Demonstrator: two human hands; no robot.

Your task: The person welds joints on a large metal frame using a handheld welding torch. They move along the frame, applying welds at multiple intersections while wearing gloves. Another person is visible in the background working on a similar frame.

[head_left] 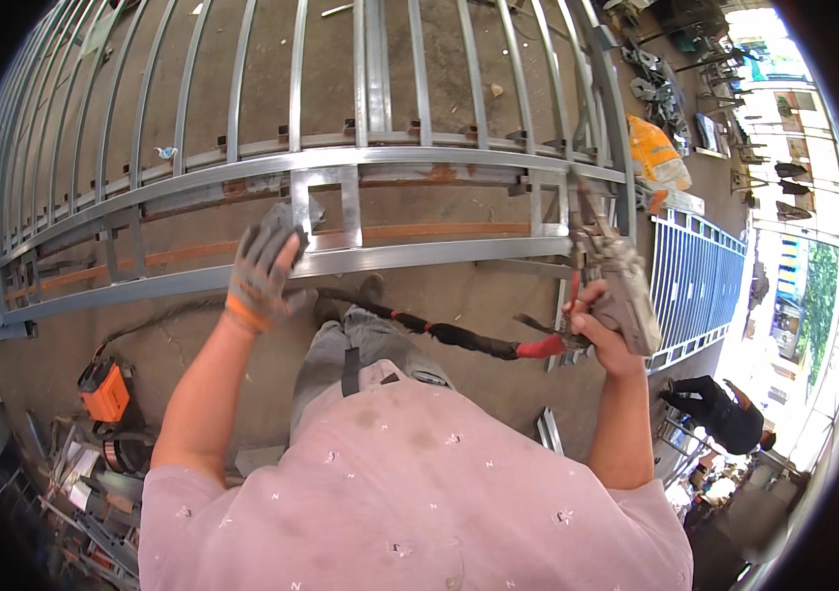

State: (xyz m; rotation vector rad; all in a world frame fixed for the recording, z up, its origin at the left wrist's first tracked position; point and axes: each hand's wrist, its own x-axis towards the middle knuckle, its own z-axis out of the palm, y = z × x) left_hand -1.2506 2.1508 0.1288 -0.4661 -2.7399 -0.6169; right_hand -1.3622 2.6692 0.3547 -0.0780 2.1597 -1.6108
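Observation:
A grey welding gun is gripped in my bare right hand, its narrow tip pointing away from me near the right end of the metal frame. From its red lower end a black-sleeved cable runs left across my front. My left hand, in a grey glove with an orange cuff, lies over the frame's near rail beside a short upright. Its fingers are stretched out. A small grey shape shows beyond the fingertips; I cannot make out what it is.
Long silvery bars of the frame reach away from me. An orange-and-black box stands on the floor at left. On the right are a yellow bag, a blue-white barred panel and a person in dark clothes.

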